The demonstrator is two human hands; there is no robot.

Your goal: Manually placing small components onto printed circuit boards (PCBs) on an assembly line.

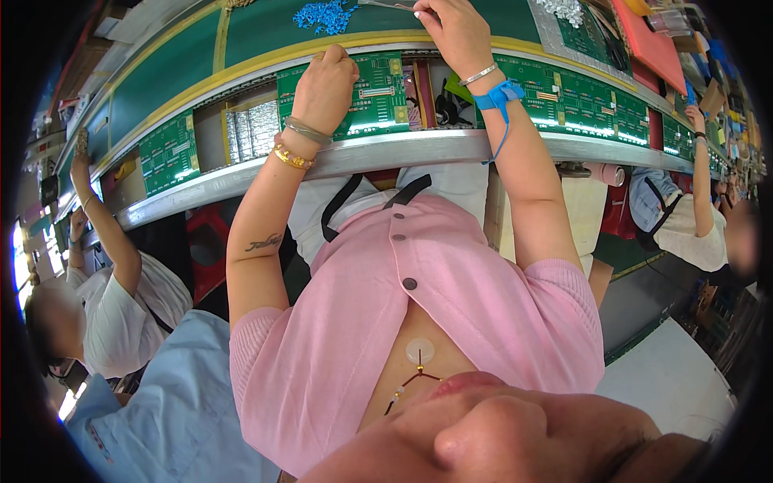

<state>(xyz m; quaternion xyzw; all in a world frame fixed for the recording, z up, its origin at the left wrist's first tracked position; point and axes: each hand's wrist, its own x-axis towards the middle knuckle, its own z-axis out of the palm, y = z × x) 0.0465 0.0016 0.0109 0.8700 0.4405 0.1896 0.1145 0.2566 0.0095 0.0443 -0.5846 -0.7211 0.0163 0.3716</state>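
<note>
Over a green circuit board [377,88] in the rail, my left hand [324,90] is closed with its fingers curled together. Whatever it may pinch is hidden. My right hand [456,34] reaches farther out, beyond the boards, fingers bent in a pinch. A thin shiny piece [388,5] shows at its fingertips, cut off by the picture's upper edge; its kind is unclear. Left of that piece lies a pile of small blue parts [324,16] on the green bench top. A blue wrist strap [501,95] with a cord circles my right wrist.
A metal rail [403,148] runs across in front of me, carrying more circuit boards [564,95] to the right and another board [169,154] to the left. White small parts [562,10] lie at the far right. Co-workers sit on both sides, a co-worker's arm [113,229] reaching in at left.
</note>
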